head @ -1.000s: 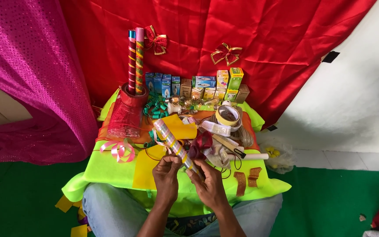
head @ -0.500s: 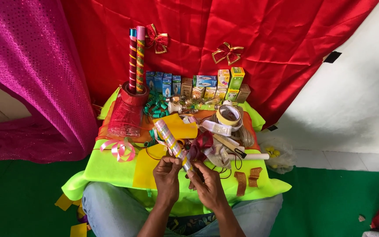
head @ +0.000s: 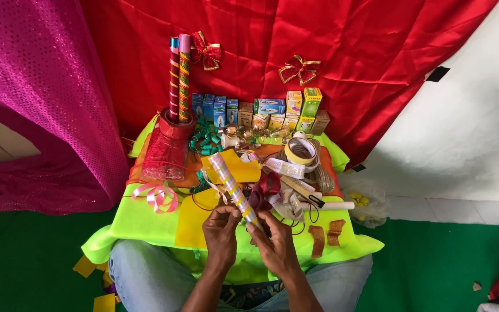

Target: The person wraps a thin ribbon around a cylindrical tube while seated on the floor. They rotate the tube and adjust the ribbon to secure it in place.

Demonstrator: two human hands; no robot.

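A long tube (head: pixel 230 186) wrapped in pale shiny paper with yellow spiral stripes slants from the table's middle down toward me. My left hand (head: pixel 221 231) grips its near end from the left. My right hand (head: pixel 273 241) pinches the same end from the right, fingers closed on the tube's tip. Both hands hover over the front of a low table covered in lime-green cloth (head: pixel 139 222). A yellow paper sheet (head: pixel 198 216) lies under the tube.
Two striped tubes (head: pixel 179 78) stand in a red holder (head: pixel 175 124) at back left. Small boxes (head: pixel 261 110) line the back. A tape roll (head: pixel 300 151), pink ribbon curl (head: pixel 158 195), scissors (head: pixel 301 189), brown strips (head: pixel 325 231) lie about. Red cloth with bows (head: pixel 299 68) hangs behind.
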